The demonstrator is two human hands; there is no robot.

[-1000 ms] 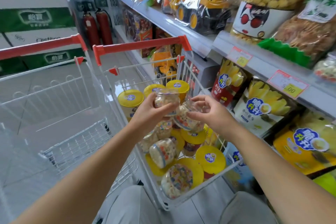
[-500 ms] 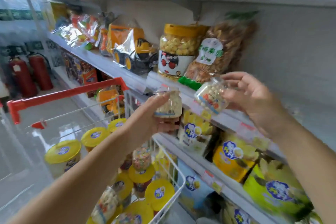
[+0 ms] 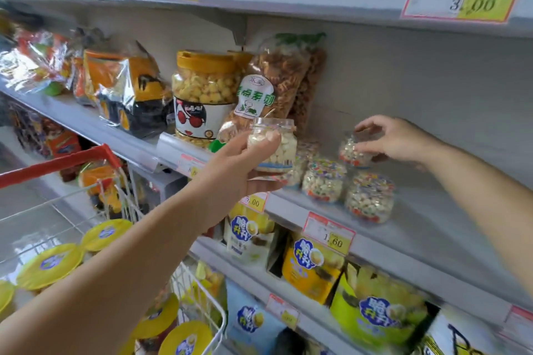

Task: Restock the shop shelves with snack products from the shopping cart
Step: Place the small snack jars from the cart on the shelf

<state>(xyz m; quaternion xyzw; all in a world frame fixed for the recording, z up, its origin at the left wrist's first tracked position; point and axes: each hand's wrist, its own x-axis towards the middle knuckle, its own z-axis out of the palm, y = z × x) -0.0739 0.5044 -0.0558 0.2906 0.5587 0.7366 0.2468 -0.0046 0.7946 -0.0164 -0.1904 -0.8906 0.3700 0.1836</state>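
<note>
Right hand (image 3: 395, 140) has swung its speckled jar (image 3: 352, 154) from mid-air down to the far side of the middle shelf (image 3: 432, 239), fingertips pinching it from above, and it looks about to be set down. Left hand (image 3: 239, 166) waits near the shelf edge, wrapped round a pale jar (image 3: 275, 147). Placing step, then: next calls for letting go cleanly, then slotting the pale one alongside. Count: two jars in hand, two front jars (image 3: 324, 180) standing clear, at least two more part-hidden behind. Shopping cart (image 3: 57, 167), near left, shows at least five yellow-lidded tubs (image 3: 52, 264).

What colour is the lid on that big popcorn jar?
The big jar's lid is orange-yellow; the head view shows it.
</note>
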